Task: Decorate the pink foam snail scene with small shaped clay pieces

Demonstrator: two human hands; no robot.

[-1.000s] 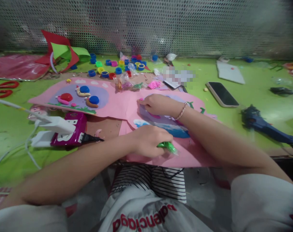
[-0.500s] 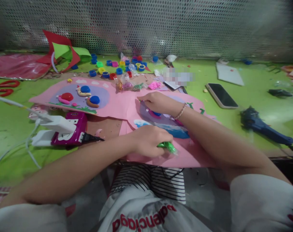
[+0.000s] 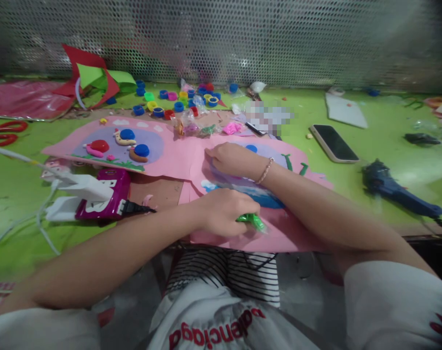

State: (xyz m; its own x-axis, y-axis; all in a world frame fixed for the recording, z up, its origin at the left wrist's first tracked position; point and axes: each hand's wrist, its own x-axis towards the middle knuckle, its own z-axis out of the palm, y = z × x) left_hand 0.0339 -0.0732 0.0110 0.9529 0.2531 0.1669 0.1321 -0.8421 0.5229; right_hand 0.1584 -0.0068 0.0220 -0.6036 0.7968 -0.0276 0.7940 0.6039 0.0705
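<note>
My left hand (image 3: 222, 212) is closed around a small bag of green clay (image 3: 253, 221) and rests on the near edge of a pink foam sheet (image 3: 290, 228). My right hand (image 3: 232, 158) lies knuckles-up on the lilac oval of that sheet, fingers curled and pressed down near its left rim. Whatever is under the fingertips is hidden. A blue cap (image 3: 251, 148) shows just beyond the hand, and blue clay (image 3: 266, 200) lies under my wrist. A second pink sheet (image 3: 113, 146) with clay snails lies to the left.
A purple power strip (image 3: 109, 200) with white plugs sits at the left. Several coloured bottle caps (image 3: 177, 99) and small clay bags (image 3: 202, 129) lie behind the sheets. A phone (image 3: 333, 143) and a blue glue gun (image 3: 399, 190) are on the right; red scissors (image 3: 4, 132) at far left.
My right hand slid a little toward me and flattened onto the lilac oval, covering the blue and pink pieces seen under it before. The left hand has not moved.
</note>
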